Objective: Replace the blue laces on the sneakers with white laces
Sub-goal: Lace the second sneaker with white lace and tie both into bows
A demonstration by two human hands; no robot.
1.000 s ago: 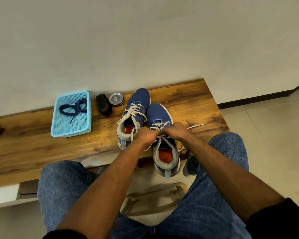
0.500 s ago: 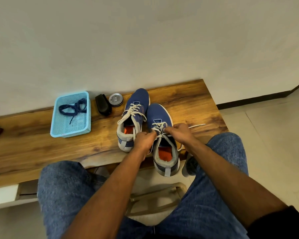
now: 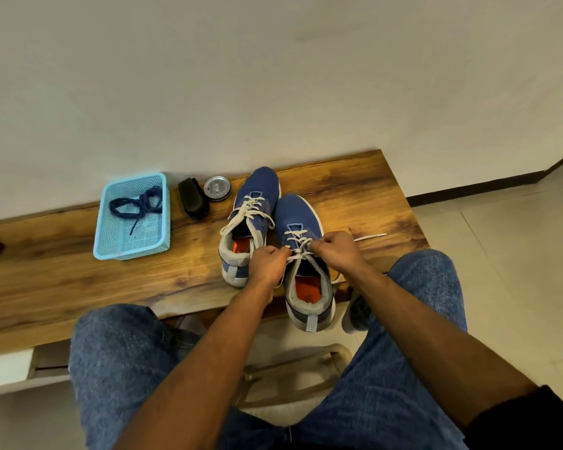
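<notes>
Both my hands, left hand (image 3: 267, 262) and right hand (image 3: 335, 250), pinch the limp white lace (image 3: 298, 243) on the near sneaker (image 3: 306, 264) overhanging the bench's (image 3: 78, 280) front edge; I'd grip by the stiff tip.

Soft, even indoor light, fairly bright, with a warm sheen on the table (image 3: 355, 190) and only faint shadows. Focus is sharp mid-frame; the wide lens bends the table's edges.

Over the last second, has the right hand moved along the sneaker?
Yes. The right hand has slid toeward along the right sneaker, farther from its orange insole, gripping the white lace.
</notes>
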